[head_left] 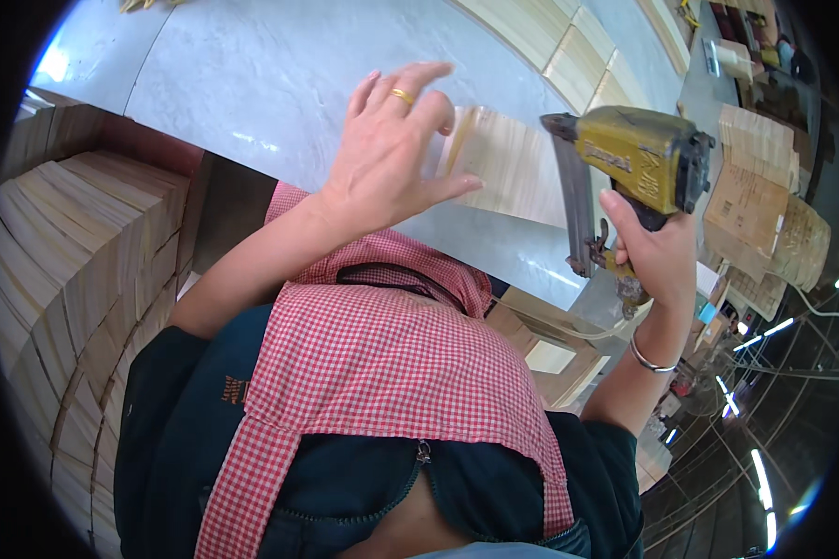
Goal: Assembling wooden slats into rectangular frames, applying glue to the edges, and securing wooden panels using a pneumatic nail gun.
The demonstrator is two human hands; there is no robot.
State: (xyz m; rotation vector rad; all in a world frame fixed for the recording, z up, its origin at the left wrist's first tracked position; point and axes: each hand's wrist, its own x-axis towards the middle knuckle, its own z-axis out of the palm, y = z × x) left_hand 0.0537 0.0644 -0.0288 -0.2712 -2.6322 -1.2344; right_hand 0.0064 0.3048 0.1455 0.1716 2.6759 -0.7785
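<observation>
My right hand [660,253] is wrapped round the handle of a worn yellow and black air nail gun [630,154], raised over the right side of the table. The gun's nose points left, and its long dark magazine hangs on the side toward me. My left hand [393,144] hovers with fingers apart and curved, holding nothing. Just right of it, pale wooden pieces [513,168] lie side by side on the table, partly hidden by the nail gun. A thin wooden edge [460,140] by my left fingers is blurred.
The grey marbled table [252,70] carries long pale boards [578,65] at its far right. Stacked wooden boards [93,224] stand at the left. Cardboard boxes [746,210] sit to the right. An air hose [569,328] runs below the table edge.
</observation>
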